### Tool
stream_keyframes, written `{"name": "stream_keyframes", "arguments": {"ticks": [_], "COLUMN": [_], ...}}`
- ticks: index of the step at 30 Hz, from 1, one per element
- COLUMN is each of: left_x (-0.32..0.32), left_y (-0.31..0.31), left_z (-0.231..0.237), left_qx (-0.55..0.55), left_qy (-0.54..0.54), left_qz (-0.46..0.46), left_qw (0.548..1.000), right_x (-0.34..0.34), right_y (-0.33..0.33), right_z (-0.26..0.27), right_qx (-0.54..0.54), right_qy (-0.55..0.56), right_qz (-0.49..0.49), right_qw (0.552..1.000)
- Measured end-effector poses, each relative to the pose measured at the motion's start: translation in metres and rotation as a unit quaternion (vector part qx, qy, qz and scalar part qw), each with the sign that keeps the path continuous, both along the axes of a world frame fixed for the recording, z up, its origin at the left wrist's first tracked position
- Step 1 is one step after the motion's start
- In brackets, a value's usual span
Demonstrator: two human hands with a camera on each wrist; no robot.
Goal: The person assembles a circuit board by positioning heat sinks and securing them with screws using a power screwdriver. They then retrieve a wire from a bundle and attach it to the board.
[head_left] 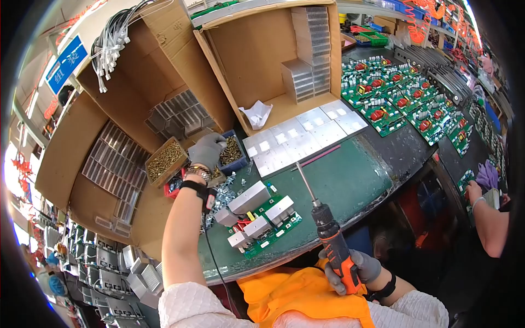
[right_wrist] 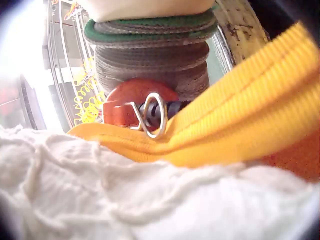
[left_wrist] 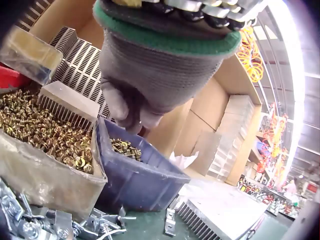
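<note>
My gloved left hand point(head_left: 208, 150) is over the blue bin point(left_wrist: 140, 182) of brass-coloured screws point(left_wrist: 125, 149). Its fingers bend down with the tips close together above the screws; I cannot tell whether a screw is between them. My gloved right hand point(head_left: 355, 270) grips the handle of an orange-and-black cordless screwdriver point(head_left: 336, 240), held before the orange apron with its long bit up and to the left. On the bench lies a green circuit board point(head_left: 279, 232) carrying several metal heatsinks point(head_left: 250, 198). The right wrist view shows the screwdriver's orange end point(right_wrist: 120, 102) behind the yellow-orange apron point(right_wrist: 240, 105).
Another screw bin point(head_left: 165, 161) stands left of the blue one, with loose metal clips point(head_left: 221, 195) in front. Flat heatsink plates point(head_left: 301, 139) line the bench before a cardboard box point(head_left: 251, 54). More circuit boards point(head_left: 383, 98) lie to the right, where another person's hand point(head_left: 474, 191) works.
</note>
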State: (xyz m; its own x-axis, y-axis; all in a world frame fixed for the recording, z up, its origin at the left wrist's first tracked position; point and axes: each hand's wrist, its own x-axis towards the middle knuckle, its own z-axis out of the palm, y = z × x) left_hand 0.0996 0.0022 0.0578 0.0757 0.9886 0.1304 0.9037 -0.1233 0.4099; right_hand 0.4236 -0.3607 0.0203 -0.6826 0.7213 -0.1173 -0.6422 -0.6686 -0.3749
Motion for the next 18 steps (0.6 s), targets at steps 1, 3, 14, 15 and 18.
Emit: {"name": "stream_keyframes", "arguments": {"ticks": [1, 3, 14, 15, 18], "left_x": [-0.006, -0.005, -0.01, -0.015, -0.024], "left_y": [0.004, -0.009, -0.209, -0.22, -0.241], "left_z": [-0.004, 0.003, 0.056, 0.052, 0.033], "left_qx": [-0.011, -0.02, -0.205, -0.209, -0.168], "left_qy": [-0.084, -0.188, -0.557, -0.552, -0.604], "left_qz": [-0.014, -0.066, -0.085, -0.084, -0.076], "left_qw": [0.996, 0.98, 0.801, 0.803, 0.775], "right_x": [0.0, 0.0, -0.034, -0.037, -0.046], "right_y": [0.004, 0.011, 0.034, 0.034, 0.039], "right_z": [0.004, 0.01, 0.022, 0.022, 0.037], "right_qx": [0.009, 0.015, 0.246, 0.276, 0.212], "right_qy": [-0.031, -0.063, -0.449, -0.481, -0.492], "right_qz": [0.009, 0.016, 0.088, 0.119, 0.217], "right_qw": [0.999, 0.998, 0.855, 0.824, 0.816]}}
